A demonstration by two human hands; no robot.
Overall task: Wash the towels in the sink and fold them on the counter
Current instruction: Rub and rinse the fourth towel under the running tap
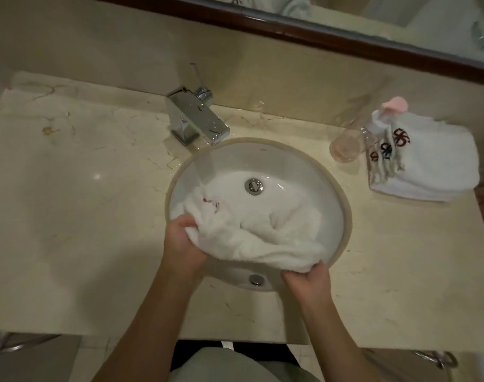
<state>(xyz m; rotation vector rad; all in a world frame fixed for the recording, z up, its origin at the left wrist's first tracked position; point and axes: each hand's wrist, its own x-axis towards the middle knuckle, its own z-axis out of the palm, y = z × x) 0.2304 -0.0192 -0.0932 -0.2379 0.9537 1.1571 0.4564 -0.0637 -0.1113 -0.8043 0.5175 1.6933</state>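
Both hands grip the towel lying lengthwise along the sink's near rim, left hand and right hand clutching opposite ends.

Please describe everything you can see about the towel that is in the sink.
The towel is white terry cloth, crumpled and unfolded, with a small red mark near its left end. It lies in the near half of the sink, short of the drain. The left hand grips its left end and the right hand grips its near right edge, lifted over the rim.
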